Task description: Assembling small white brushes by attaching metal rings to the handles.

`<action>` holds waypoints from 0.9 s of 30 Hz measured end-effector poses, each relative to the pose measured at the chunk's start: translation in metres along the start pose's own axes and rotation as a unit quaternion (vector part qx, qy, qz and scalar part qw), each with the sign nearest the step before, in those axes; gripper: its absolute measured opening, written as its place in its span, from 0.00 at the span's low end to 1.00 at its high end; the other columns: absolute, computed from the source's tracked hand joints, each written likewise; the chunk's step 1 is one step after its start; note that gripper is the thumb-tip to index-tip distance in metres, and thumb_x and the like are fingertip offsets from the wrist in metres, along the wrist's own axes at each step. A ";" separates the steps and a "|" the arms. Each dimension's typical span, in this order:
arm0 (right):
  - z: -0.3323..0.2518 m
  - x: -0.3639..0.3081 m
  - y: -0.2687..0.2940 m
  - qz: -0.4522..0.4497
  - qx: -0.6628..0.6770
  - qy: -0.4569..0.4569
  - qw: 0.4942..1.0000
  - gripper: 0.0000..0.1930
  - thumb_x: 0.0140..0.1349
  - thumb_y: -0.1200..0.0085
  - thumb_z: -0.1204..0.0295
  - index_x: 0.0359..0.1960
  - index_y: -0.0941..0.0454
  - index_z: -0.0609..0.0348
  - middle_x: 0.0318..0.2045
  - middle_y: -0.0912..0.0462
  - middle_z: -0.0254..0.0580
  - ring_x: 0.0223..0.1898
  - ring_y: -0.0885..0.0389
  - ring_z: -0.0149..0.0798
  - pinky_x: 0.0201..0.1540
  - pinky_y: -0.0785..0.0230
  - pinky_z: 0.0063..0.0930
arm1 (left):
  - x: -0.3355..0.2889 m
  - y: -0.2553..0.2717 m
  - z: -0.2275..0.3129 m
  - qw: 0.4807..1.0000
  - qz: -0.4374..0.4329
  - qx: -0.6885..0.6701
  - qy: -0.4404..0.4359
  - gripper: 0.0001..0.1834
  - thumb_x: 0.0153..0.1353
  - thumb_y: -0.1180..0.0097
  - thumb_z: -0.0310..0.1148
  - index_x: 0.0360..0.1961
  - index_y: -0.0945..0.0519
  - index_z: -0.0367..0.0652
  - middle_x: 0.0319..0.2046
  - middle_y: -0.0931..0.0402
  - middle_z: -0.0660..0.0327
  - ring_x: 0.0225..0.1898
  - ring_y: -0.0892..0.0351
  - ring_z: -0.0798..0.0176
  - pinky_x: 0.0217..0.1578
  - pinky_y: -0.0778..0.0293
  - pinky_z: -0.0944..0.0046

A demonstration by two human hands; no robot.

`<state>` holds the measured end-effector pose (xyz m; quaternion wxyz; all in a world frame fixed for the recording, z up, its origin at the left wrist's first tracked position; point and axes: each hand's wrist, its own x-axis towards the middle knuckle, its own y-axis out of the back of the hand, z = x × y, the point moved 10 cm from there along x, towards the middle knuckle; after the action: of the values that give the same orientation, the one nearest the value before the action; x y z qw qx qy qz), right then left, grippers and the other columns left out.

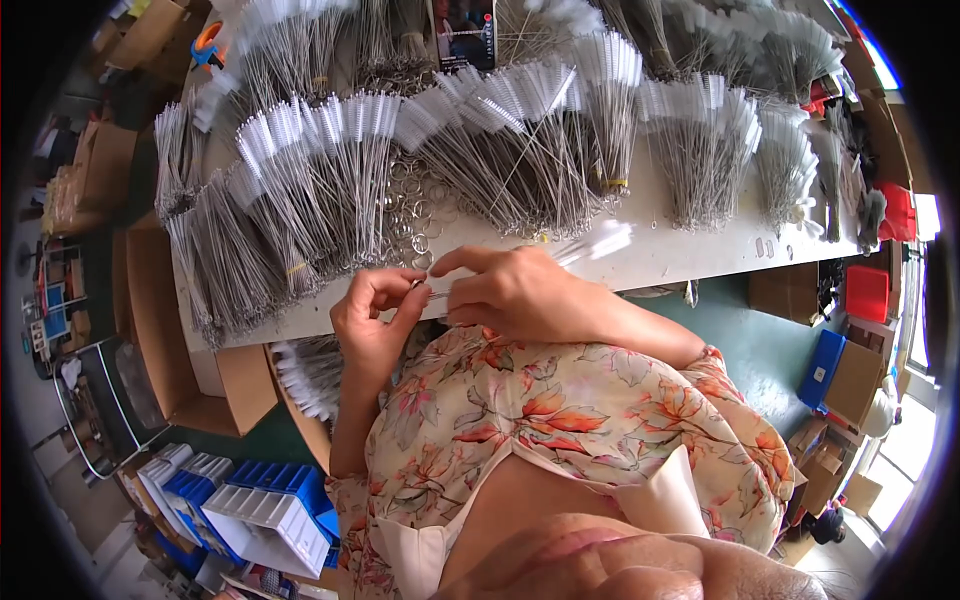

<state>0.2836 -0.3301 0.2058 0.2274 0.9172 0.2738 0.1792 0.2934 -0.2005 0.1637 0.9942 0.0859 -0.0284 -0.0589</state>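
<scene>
At the table's near edge my left hand [370, 310] pinches a small metal ring [417, 284] between thumb and fingertips. Close beside it, my right hand [515, 290] is closed around thin wire brushes; their white bristle ends [605, 240], slightly blurred, stick out past the back of the hand to the right. The fingertips of both hands nearly meet at the ring. Whether a brush's wire end passes through the ring is too small to tell. Just beyond my hands lies a scatter of loose metal rings [410, 200], between bundles of brushes.
Bundles of wire brushes [320, 190] crowd the white table [690, 255], bristles pointing away. Orange-handled scissors [207, 45] lie far left. An open cardboard box [200, 385] stands left, blue and white plastic bins [265, 520] lower left, a red container [867, 292] at right.
</scene>
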 end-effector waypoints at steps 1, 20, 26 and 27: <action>-0.001 0.004 -0.009 0.000 -0.018 0.030 0.999 0.03 0.52 0.45 0.73 0.27 0.24 0.58 0.31 0.24 0.40 0.26 0.22 0.45 0.30 0.30 0.35 | 0.005 -0.002 0.006 1.000 -0.007 -0.023 0.004 0.06 0.51 0.40 0.21 0.25 0.26 0.33 0.32 0.22 0.54 0.27 0.22 0.72 0.29 0.24 0.73; 0.006 0.020 0.005 -0.065 0.237 -0.043 0.968 0.06 0.55 0.44 0.72 0.30 0.22 0.64 0.26 0.23 0.42 0.28 0.24 0.36 0.32 0.33 0.29 | 0.029 -0.008 0.077 0.969 -0.134 0.008 -0.209 0.14 0.45 0.45 0.13 0.35 0.21 0.36 0.36 0.23 0.54 0.35 0.21 0.65 0.33 0.24 0.71; -0.008 0.031 0.042 0.052 0.395 -0.081 0.914 0.07 0.59 0.47 0.70 0.32 0.21 0.61 0.30 0.25 0.35 0.20 0.30 0.22 0.19 0.39 0.14 | 0.030 0.013 0.121 0.964 -0.053 -0.075 -0.251 0.16 0.45 0.46 0.12 0.39 0.25 0.27 0.38 0.24 0.49 0.35 0.20 0.59 0.36 0.21 0.67; -0.010 0.034 0.050 0.081 0.402 -0.087 0.908 0.08 0.59 0.46 0.69 0.32 0.21 0.62 0.27 0.25 0.34 0.18 0.32 0.21 0.19 0.40 0.14 | 0.028 0.016 0.130 0.961 -0.030 -0.056 -0.270 0.16 0.45 0.45 0.12 0.39 0.24 0.27 0.37 0.24 0.49 0.34 0.19 0.60 0.35 0.20 0.67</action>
<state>0.3270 -0.3440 0.2465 -0.1532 0.9619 0.2262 -0.0092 0.3140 -0.2098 0.2956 0.9506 0.0116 -0.2897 -0.1107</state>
